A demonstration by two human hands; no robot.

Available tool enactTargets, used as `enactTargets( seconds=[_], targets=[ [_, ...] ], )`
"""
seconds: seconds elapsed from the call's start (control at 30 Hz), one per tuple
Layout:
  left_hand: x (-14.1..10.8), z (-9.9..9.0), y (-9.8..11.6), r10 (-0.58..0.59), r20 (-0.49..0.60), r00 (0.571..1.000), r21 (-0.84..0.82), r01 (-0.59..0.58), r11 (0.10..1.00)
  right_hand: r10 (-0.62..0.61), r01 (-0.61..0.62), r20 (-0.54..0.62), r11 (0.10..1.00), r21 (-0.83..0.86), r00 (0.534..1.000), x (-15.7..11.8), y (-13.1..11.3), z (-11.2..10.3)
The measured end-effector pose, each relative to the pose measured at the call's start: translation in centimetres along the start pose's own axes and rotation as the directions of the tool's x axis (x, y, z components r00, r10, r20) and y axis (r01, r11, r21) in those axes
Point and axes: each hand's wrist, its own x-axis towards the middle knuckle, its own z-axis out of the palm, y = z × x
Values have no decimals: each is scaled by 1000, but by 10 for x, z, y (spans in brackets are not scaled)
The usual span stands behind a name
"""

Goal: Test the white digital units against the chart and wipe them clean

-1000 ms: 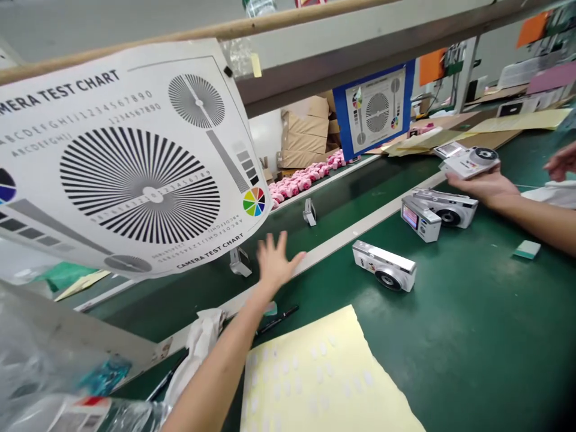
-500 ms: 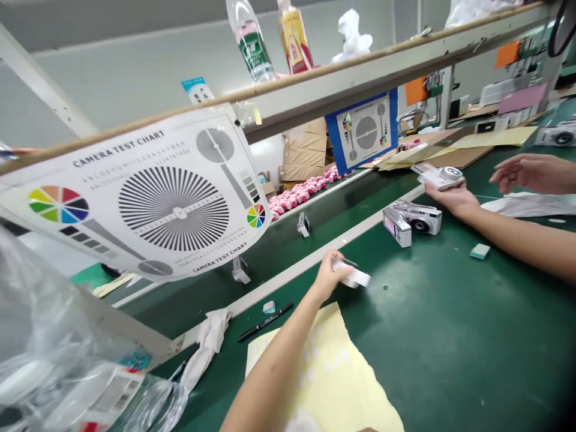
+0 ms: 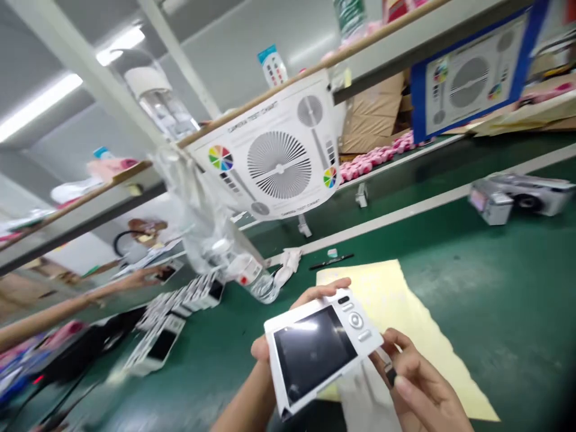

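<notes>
My left hand [image 3: 265, 351] holds a white digital camera [image 3: 362, 327] by its far and left edges, tilted, with its dark rear screen and buttons facing me. Close by the camera's right end is my right hand [image 3: 425, 384], its fingers closed in a pinch around a small dark piece [image 3: 389, 374] with a light metallic part. What kind of piece this is does not show clearly. A yellow paper sheet [image 3: 418, 324] lies on the green table under both hands.
Two cameras [image 3: 495, 204] stand together at the right. Rows of white cameras [image 3: 193, 300] lie at the left, where another person's hand [image 3: 139, 277] holds a device. A plastic bag [image 3: 202, 204] hangs by a post. Beyond the sheet are a black pen [image 3: 332, 262] and a test chart [image 3: 279, 165].
The view has swung left. My left hand has brought the camera from over the table to close before me, its screen now visible. My right hand has come into view beside it.
</notes>
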Motion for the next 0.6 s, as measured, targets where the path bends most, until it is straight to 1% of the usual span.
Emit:
enactTargets(
  seconds=[0.03, 0.07, 0.1, 0.13, 0.2, 0.27, 0.3, 0.37, 0.4, 0.43, 0.5, 0.57, 0.6],
  targets=[
    [-14, -2, 7, -31, 25, 999, -147, 34, 988, 51, -52, 28, 998, 36, 998, -4, 1, 9],
    [-26, -3, 13, -63, 67, 996, -340, 82, 937, 87, -90, 53, 995, 53, 995, -9, 2, 17],
    [-38, -4, 20, -79, 96, 992, -502, 117, 857, 113, -117, 73, 992, 54, 991, -14, 2, 24],
    [-49, -5, 25, -94, 81, 992, -584, 124, 802, 130, -134, 83, 990, 42, 988, -20, 3, 29],
    [-68, -3, 35, -136, 11, 991, -655, 110, 747, 141, -143, 97, 990, 12, 985, -31, 5, 38],
    [-81, 2, 39, -152, -89, 984, -674, 53, 736, 134, -135, 123, 991, 2, 983, -41, 7, 45],
    [-86, 5, 40, -158, -148, 976, -662, 21, 750, 125, -127, 139, 992, 4, 982, -45, 8, 47],
    [-92, 12, 39, -153, -260, 953, -591, -32, 806, 112, -113, 164, 994, 1, 980, -51, 9, 51],
    [-94, 14, 39, -152, -296, 943, -543, -35, 839, 104, -105, 170, 994, -6, 980, -53, 9, 53],
    [-96, 15, 38, -159, -307, 939, -496, -15, 868, 97, -95, 174, 995, -15, 980, -55, 8, 54],
    [-99, 16, 37, -193, -285, 939, -423, 57, 904, 86, -82, 177, 996, -26, 980, -58, 8, 57],
    [-102, 15, 37, -222, -258, 940, -406, 103, 908, 86, -84, 190, 996, -17, 978, -60, 7, 59],
    [-104, 14, 37, -220, -257, 941, -428, 94, 899, 93, -92, 197, 996, -14, 976, -60, 6, 60]
  ],
)
